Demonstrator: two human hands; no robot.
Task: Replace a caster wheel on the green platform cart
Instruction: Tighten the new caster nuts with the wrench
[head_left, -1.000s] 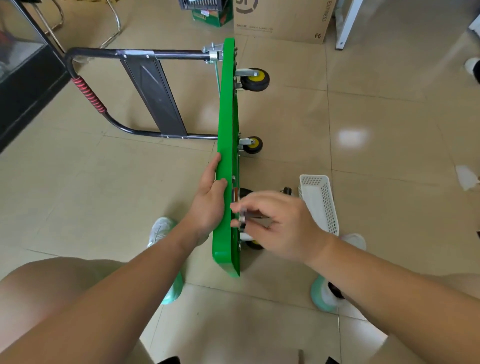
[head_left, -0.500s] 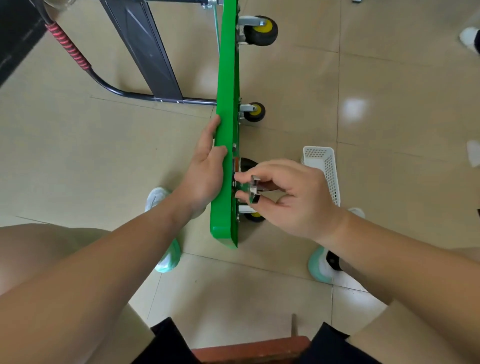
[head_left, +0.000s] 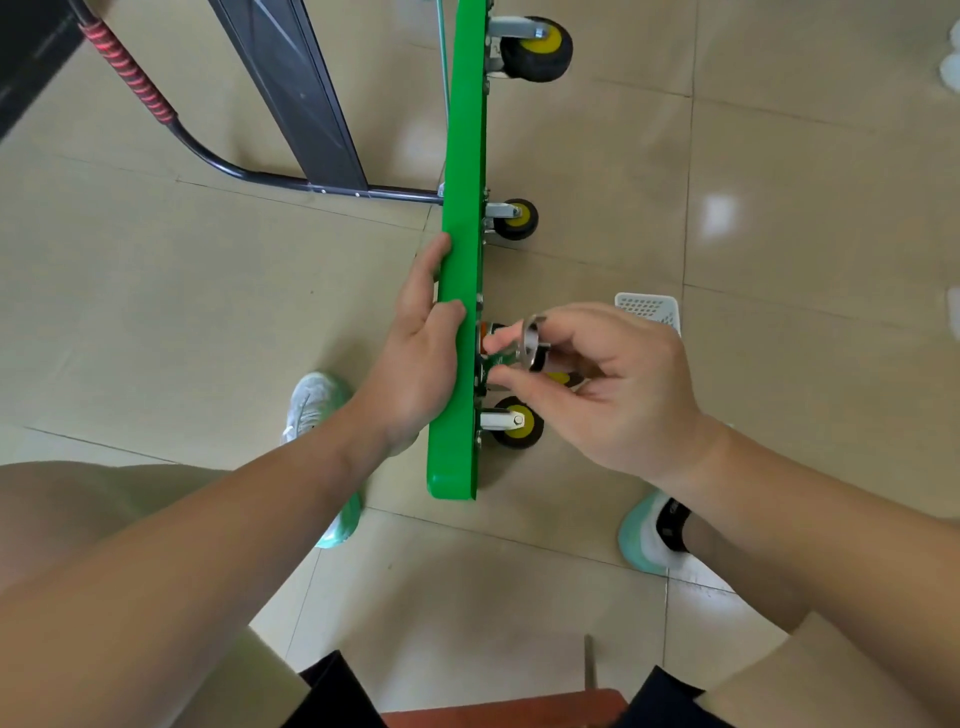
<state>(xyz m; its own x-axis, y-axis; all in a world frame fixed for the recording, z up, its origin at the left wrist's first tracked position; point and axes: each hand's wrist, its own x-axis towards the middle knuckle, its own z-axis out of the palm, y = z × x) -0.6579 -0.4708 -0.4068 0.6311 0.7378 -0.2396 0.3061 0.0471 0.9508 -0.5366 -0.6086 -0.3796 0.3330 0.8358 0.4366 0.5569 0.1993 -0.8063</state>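
The green platform cart stands on its side edge on the floor, underside facing right. My left hand grips its upper edge, thumb over the top. My right hand pinches a loose caster wheel by its metal mounting plate, close to the cart's underside. The yellow hub shows under my fingers. Three mounted casters with black tyres and yellow hubs stick out to the right: a near caster, a middle caster and a far caster.
The cart's folded black handle with a red-wrapped grip lies on the tiled floor at left. A white perforated basket sits on the floor behind my right hand. My shoes flank the cart. A reddish stool edge is below.
The camera has tilted down and closer. My right hand has turned the loose caster, so its metal plate now stands out between my fingers. My left hand keeps its hold.
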